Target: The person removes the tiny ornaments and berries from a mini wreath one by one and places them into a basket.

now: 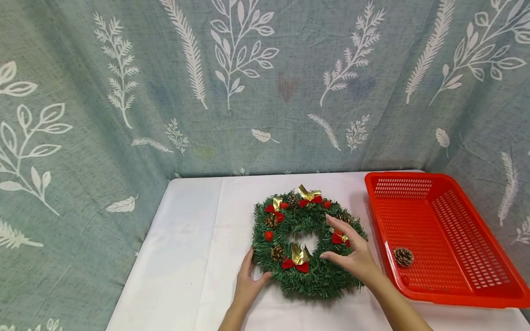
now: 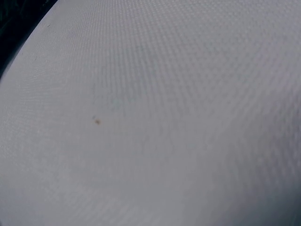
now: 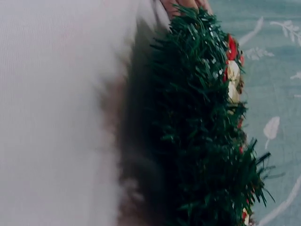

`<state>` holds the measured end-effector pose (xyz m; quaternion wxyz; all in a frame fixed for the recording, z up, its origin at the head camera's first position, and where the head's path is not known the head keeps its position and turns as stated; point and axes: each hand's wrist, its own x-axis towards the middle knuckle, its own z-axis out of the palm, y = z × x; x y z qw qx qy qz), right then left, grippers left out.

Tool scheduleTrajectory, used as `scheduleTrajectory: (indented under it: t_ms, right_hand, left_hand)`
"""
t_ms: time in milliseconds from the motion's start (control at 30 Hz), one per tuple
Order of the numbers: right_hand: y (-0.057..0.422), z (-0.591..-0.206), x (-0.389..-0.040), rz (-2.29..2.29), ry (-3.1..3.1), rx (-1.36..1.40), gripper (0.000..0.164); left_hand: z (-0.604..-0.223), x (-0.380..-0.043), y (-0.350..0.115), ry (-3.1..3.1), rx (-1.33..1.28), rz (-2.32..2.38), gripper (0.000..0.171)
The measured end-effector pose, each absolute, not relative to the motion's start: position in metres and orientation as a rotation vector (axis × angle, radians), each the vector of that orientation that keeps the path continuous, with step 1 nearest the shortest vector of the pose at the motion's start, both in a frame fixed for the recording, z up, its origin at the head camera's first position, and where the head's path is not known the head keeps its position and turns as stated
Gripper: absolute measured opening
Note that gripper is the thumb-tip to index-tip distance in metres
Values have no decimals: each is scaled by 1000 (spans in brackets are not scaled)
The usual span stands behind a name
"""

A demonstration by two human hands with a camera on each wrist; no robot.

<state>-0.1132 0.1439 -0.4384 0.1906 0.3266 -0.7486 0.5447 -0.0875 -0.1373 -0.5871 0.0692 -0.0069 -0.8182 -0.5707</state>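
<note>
A green Christmas wreath (image 1: pixel 320 280) lies flat on the white cloth, trimmed with small pinecones (image 1: pixel 277 253), red berries (image 1: pixel 269 236) and red bows (image 1: pixel 296 264) topped with gold ribbon. At its lower-left outer edge rests my left hand (image 1: pixel 247 286), thumb and fingers spread against the greenery. My right hand (image 1: pixel 357 257) is over the wreath's right side, thumb and fingers wide apart beside a red bow (image 1: pixel 338 237), with nothing between them. The right wrist view shows the wreath (image 3: pixel 202 122) edge-on, with fingers (image 3: pixel 188 4) at its far end.
To the right stands a red plastic basket (image 1: pixel 455 294) with a loose pinecone (image 1: pixel 403 257) inside, near its left wall. A grey-green leaf-patterned curtain (image 1: pixel 290 128) hangs behind and beside the table. White cloth (image 2: pixel 150 117) fills most of the left wrist view.
</note>
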Motion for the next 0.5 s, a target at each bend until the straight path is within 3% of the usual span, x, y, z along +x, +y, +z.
scheduleTrajectory:
  t_ms: [500]
  right_hand:
    - [117, -480, -128, 1540, -2065, 1070, 82]
  left_hand:
    - [-596, -90, -140, -2451, -1, -1775, 91]
